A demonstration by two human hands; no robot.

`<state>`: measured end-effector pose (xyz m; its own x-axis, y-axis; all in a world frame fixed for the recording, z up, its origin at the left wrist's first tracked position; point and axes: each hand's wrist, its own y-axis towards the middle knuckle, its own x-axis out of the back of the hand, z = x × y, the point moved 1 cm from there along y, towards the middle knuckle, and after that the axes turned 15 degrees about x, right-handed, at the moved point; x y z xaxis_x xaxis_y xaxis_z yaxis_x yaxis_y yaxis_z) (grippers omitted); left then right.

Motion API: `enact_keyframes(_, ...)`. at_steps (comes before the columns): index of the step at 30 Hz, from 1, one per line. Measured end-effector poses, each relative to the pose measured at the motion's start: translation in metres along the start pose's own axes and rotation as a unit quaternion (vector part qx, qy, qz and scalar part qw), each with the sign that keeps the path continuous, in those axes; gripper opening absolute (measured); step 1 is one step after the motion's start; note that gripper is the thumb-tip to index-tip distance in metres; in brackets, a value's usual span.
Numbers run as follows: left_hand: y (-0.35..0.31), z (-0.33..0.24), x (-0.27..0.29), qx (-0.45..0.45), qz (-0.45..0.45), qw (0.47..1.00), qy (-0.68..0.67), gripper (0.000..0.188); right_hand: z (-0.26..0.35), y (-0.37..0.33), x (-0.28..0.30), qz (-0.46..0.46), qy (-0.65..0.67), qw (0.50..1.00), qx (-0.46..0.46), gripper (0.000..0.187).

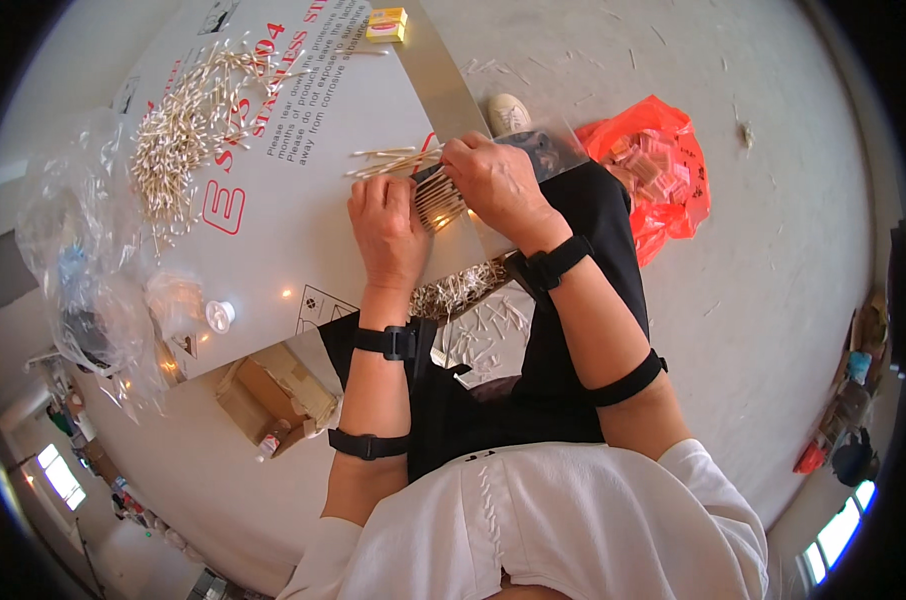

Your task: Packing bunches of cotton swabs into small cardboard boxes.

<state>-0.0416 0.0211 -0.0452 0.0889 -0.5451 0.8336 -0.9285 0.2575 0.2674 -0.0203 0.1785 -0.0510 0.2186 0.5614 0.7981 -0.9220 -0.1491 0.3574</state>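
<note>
Between my two hands lies a flat row of cotton swabs (439, 203), apparently inside a clear plastic bag (565, 146) whose film stretches out beyond my right hand. My left hand (385, 222) has its fingers curled against the row's left side. From above, my right hand (495, 183) pinches the bag near its upper right side. Just past my left fingertips, several loose swabs (388, 162) lie on the metal-sheet tabletop (323, 215). My fingers hide part of the bag's edges.
A big swab heap (178, 150) covers the table's left, beside crumpled clear plastic (88, 260) and a white cap-like piece (220, 316). A yellow box (386, 25) sits at the far edge. A red bag of pink packets (653, 170) rests on the floor; more swabs (463, 288) fill a box below.
</note>
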Motion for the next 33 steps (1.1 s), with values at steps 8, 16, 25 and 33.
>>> enact_keyframes(8,0.005,0.001,0.001,0.002,0.009,1.000,-0.015,0.009,-0.002,0.002,0.008,0.002,0.042,0.998,0.056,0.007)
enact_keyframes(16,0.000,-0.003,0.001,0.016,-0.012,1.000,0.013,0.012,-0.005,0.008,0.008,0.035,0.062,0.997,0.020,0.011)
enact_keyframes(25,-0.002,0.003,0.005,0.019,0.052,0.998,0.032,0.020,0.002,0.007,0.011,-0.021,0.071,0.996,-0.056,0.011)
enact_keyframes(33,-0.030,-0.010,-0.010,0.255,-0.055,0.834,-0.486,0.042,0.033,-0.026,-0.025,-0.328,0.409,0.838,-0.152,0.025)
